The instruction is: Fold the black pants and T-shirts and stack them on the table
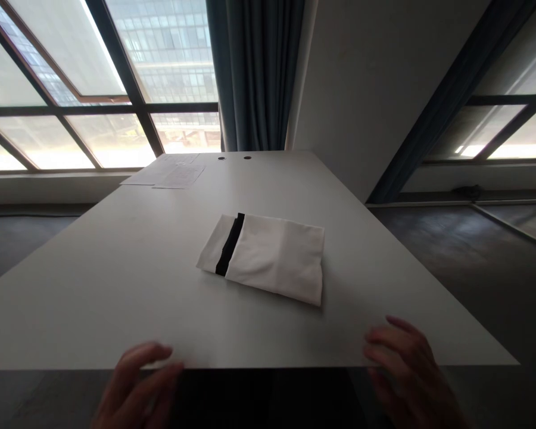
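Observation:
A folded white cloth with a black stripe near its left end lies flat, slightly turned, on the white table. At the table's front edge on the left is my left hand, its fingers apart and slightly curled, holding nothing. My right hand is over the front edge on the right, also with nothing in it and its fingers loosely bent. Both hands are apart from the cloth, on the near side of it. Some of the fingers are blurred.
Sheets of paper lie at the far left corner of the table. Two dark round holes, one of them a cable hole, sit near the far edge. Beyond stand windows, a blue-grey curtain and a wall.

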Action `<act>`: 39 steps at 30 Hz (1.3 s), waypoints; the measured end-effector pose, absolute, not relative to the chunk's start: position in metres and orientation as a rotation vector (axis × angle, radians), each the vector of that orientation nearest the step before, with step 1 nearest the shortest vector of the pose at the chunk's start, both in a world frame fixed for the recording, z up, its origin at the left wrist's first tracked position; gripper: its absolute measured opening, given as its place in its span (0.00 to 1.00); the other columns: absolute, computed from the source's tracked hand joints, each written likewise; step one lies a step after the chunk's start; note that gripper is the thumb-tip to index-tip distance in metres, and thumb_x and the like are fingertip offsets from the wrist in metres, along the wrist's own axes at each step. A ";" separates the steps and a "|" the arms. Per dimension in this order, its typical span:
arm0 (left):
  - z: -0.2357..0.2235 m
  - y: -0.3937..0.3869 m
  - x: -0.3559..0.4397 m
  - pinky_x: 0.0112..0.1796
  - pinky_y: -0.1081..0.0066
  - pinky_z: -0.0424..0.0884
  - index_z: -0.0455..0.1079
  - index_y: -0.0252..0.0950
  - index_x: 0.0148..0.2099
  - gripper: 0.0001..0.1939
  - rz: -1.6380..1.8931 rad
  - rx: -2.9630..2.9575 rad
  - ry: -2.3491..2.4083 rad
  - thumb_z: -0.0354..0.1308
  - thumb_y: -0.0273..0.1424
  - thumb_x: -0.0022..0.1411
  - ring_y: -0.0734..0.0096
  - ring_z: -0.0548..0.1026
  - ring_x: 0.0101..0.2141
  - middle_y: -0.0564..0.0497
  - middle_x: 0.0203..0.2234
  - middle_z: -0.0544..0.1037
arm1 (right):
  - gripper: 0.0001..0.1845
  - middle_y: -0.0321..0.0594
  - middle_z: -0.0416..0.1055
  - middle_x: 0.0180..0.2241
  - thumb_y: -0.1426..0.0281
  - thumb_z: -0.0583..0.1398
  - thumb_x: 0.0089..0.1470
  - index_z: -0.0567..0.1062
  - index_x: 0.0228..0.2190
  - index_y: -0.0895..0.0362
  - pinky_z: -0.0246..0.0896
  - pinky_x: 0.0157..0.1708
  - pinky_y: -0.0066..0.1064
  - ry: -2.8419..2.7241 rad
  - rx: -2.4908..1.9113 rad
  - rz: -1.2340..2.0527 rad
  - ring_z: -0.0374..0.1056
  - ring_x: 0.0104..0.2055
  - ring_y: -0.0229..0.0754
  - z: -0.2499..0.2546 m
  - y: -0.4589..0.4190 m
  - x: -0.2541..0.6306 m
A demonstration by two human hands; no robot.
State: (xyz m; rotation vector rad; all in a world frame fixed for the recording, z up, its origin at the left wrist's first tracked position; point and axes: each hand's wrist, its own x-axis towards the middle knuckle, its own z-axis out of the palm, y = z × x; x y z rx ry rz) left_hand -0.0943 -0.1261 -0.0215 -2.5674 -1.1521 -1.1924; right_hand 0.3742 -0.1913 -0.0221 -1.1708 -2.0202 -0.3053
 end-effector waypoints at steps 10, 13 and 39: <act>0.006 0.157 0.045 0.63 0.47 0.65 0.65 0.40 0.68 0.25 -0.885 -2.923 -1.506 0.47 0.41 0.75 0.50 0.71 0.62 0.42 0.62 0.75 | 0.11 0.44 0.75 0.40 0.59 0.54 0.64 0.70 0.34 0.51 0.65 0.51 0.42 -1.445 -1.353 0.392 0.71 0.45 0.50 -0.004 0.079 0.332; -0.004 0.155 0.042 0.63 0.47 0.65 0.64 0.42 0.69 0.25 -0.955 -2.920 -1.430 0.49 0.41 0.75 0.51 0.70 0.62 0.43 0.61 0.75 | 0.11 0.41 0.76 0.41 0.58 0.55 0.64 0.72 0.38 0.51 0.64 0.51 0.40 -1.393 -1.318 0.528 0.71 0.46 0.49 -0.014 0.071 0.339; -0.006 0.151 0.035 0.61 0.53 0.69 0.70 0.42 0.64 0.22 -1.066 -3.005 -1.256 0.49 0.39 0.74 0.54 0.74 0.58 0.43 0.58 0.74 | 0.19 0.41 0.79 0.44 0.52 0.57 0.62 0.76 0.44 0.52 0.66 0.51 0.42 -1.549 -1.337 0.673 0.74 0.47 0.51 -0.006 0.068 0.355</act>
